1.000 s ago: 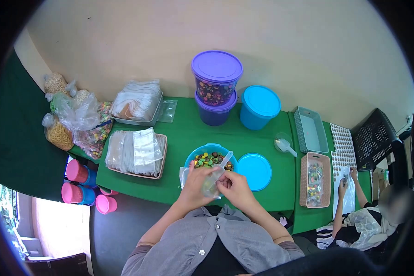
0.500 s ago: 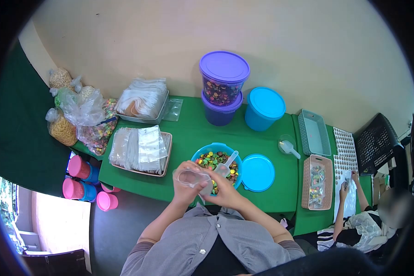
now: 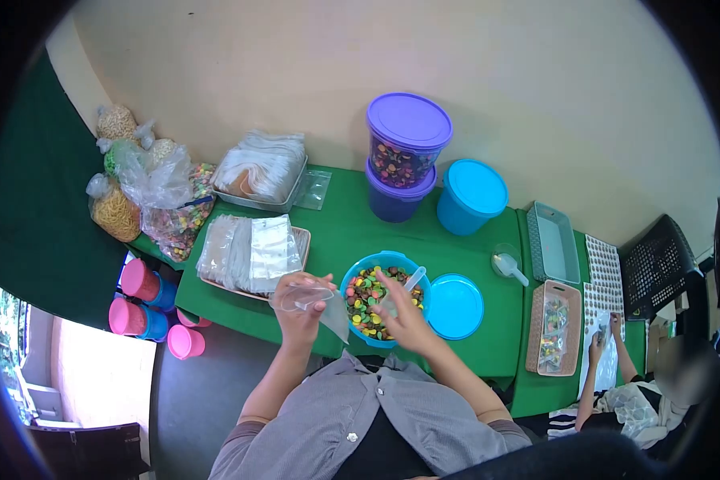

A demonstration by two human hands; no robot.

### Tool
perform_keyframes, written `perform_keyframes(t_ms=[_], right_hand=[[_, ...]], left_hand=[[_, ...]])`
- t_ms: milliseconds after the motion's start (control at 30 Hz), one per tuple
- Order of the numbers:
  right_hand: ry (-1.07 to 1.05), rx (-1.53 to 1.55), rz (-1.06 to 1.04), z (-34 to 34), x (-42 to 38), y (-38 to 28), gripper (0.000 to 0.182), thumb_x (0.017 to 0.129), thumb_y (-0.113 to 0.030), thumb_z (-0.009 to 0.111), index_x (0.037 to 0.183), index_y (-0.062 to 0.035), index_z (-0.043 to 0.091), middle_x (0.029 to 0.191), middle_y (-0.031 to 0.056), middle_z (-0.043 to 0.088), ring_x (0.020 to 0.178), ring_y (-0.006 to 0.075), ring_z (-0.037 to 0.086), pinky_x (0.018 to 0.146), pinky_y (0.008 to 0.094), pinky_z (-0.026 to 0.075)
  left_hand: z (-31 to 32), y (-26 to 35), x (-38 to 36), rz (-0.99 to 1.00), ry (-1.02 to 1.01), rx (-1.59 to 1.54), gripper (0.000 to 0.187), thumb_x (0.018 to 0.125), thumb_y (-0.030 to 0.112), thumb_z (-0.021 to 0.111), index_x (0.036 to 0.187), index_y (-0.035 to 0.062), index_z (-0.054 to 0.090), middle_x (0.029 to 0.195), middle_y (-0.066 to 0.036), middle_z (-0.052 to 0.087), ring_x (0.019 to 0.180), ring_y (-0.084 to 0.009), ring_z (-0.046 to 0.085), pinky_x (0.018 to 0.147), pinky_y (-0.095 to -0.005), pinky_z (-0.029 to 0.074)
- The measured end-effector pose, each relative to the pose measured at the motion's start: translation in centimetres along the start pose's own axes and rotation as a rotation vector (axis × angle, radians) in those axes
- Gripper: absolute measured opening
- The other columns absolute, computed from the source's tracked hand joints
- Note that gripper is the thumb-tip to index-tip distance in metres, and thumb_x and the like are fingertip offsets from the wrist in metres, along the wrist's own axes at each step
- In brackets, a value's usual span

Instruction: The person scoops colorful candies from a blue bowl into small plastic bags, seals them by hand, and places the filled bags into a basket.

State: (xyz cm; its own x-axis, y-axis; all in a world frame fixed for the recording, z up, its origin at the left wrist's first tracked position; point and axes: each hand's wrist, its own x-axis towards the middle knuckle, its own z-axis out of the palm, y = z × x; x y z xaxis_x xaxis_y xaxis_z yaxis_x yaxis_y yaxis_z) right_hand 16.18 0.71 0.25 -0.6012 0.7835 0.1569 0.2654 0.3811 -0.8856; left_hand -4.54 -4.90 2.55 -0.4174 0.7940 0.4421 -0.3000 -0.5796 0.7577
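My left hand (image 3: 300, 314) is closed round a clear plastic bag (image 3: 334, 318), whose open mouth faces up. Over the right part of a blue tub (image 3: 386, 258) is my right hand (image 3: 408, 322), fingers spread beside a clear scoop (image 3: 414, 278) that leans in the tub; whether they touch the scoop I cannot tell. Colourful candies (image 3: 366, 294) fill the tub. Flat on the green table to its right lies a blue lid (image 3: 456, 307). A basket of clear bags (image 3: 274, 254) stands left of the tub.
Purple-lidded tubs (image 3: 409, 122) are stacked behind, beside a closed blue tub (image 3: 474, 192). Another scoop (image 3: 510, 267) lies to the right, near a pink basket (image 3: 572, 332) of filled bags. A co-worker's hands (image 3: 598, 344) hold a small bag at far right. Snack bags (image 3: 164, 192) stand at left.
My hands have moved apart: the left one went left with the bag, the right one moved right over the tub by the scoop. The camera view has shifted slightly.
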Motion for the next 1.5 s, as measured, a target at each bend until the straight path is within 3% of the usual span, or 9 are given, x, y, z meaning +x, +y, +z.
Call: perform_keyframes(t_ms=[67, 133, 233, 367, 433, 533, 833, 933, 1500], right_hand=[[-0.063, -0.194, -0.071, -1.8, 0.6, 2.7, 0.062, 0.09, -0.019, 0.06, 0.144, -0.0066, 0.033, 0.141, 0.0215, 0.04, 0.135, 0.0396, 0.032, 0.111, 0.0524, 0.024], [-0.005, -1.048, -0.046, -2.6, 0.6, 4.8, 0.051, 0.088, -0.019, 0.06, 0.135, -0.006, 0.044, 0.139, 0.0215, 0.042, 0.132, 0.0395, 0.035, 0.111, 0.0541, 0.024], [-0.01, -1.128, -0.158, -4.2, 0.5, 6.2, 0.034, 0.088, -0.015, 0.057, 0.12, -0.004, 0.054, 0.135, 0.0203, 0.044, 0.131, 0.0377, 0.036, 0.111, 0.0564, 0.022], [-0.164, -1.135, -0.194, -6.2, 1.1, 4.4, 0.029, 0.084, -0.013, 0.058, 0.111, -0.0036, 0.058, 0.119, 0.0182, 0.056, 0.123, 0.0339, 0.047, 0.105, 0.0521, 0.034], [-0.336, -0.886, 0.103, -7.0, 1.4, 3.0, 0.028, 0.079, -0.009, 0.059, 0.106, -0.0015, 0.06, 0.094, 0.0154, 0.065, 0.097, 0.0282, 0.064, 0.083, 0.0428, 0.051], [-0.255, -1.146, 0.059, -7.2, 1.2, 1.8, 0.015, 0.08, -0.013, 0.063, 0.092, -0.0038, 0.063, 0.072, 0.0122, 0.065, 0.067, 0.0274, 0.066, 0.059, 0.0401, 0.053], [-0.202, -1.012, 0.097, -4.9, 2.7, 6.8, 0.006, 0.076, -0.008, 0.06, 0.077, -0.0021, 0.062, 0.07, 0.0173, 0.066, 0.065, 0.0328, 0.067, 0.057, 0.0422, 0.053], [-0.23, -0.869, 0.138, -5.2, 1.7, 7.0, 0.017, 0.088, -0.017, 0.058, 0.084, -0.0017, 0.063, 0.071, 0.019, 0.064, 0.068, 0.0369, 0.065, 0.06, 0.0465, 0.051], [-0.262, -0.668, 0.288, -3.8, 1.5, 6.8, 0.025, 0.092, -0.026, 0.053, 0.087, -0.007, 0.069, 0.074, 0.0167, 0.067, 0.071, 0.0359, 0.065, 0.064, 0.0485, 0.05]], left_hand=[[-0.9, 0.5, 0.5, 0.056, -0.02, 0.164, 0.044, 0.078, 0.022, 0.081, 0.105, 0.0044, 0.052, 0.101, -0.008, 0.055, 0.093, -0.0241, 0.064, 0.097, -0.0476, 0.048], [-2.0, 0.4, 0.5, 0.04, -0.01, 0.205, 0.045, 0.077, 0.02, 0.081, 0.108, 0.0036, 0.052, 0.102, -0.008, 0.055, 0.094, -0.0239, 0.064, 0.098, -0.0469, 0.047], [-3.4, -0.1, 0.3, 0.008, 0.011, 0.248, 0.046, 0.077, 0.015, 0.08, 0.111, 0.002, 0.052, 0.105, -0.008, 0.053, 0.096, -0.0232, 0.063, 0.099, -0.0446, 0.046], [-4.5, 0.1, 0.4, -0.081, 0.049, 0.336, 0.045, 0.076, 0.009, 0.079, 0.111, 0.0006, 0.052, 0.106, -0.007, 0.054, 0.096, -0.0201, 0.062, 0.096, -0.0371, 0.048], [-4.2, 0.3, 0.7, -0.112, 0.066, 0.367, 0.044, 0.076, 0.007, 0.078, 0.111, 0.0006, 0.053, 0.105, -0.007, 0.054, 0.095, -0.0188, 0.062, 0.092, -0.0347, 0.048], [-4.0, -0.5, 0.8, -0.163, 0.071, 0.409, 0.045, 0.076, 0.012, 0.079, 0.111, 0.0012, 0.053, 0.102, -0.007, 0.058, 0.094, -0.0164, 0.061, 0.087, -0.0313, 0.048], [-2.8, -2.1, 0.5, -0.245, -0.085, 0.417, 0.045, 0.071, 0.007, 0.081, 0.109, 0.0017, 0.056, 0.099, -0.006, 0.059, 0.092, -0.0138, 0.061, 0.082, -0.0287, 0.049], [-3.2, -2.0, 0.7, -0.271, -0.094, 0.429, 0.046, 0.072, 0.007, 0.08, 0.11, 0.0018, 0.055, 0.102, -0.007, 0.058, 0.094, -0.0147, 0.06, 0.085, -0.0297, 0.047], [-3.1, -3.0, 0.8, -0.296, -0.079, 0.493, 0.044, 0.075, 0.008, 0.079, 0.11, 0.0013, 0.055, 0.102, -0.007, 0.058, 0.094, -0.0156, 0.06, 0.084, -0.0298, 0.048]])
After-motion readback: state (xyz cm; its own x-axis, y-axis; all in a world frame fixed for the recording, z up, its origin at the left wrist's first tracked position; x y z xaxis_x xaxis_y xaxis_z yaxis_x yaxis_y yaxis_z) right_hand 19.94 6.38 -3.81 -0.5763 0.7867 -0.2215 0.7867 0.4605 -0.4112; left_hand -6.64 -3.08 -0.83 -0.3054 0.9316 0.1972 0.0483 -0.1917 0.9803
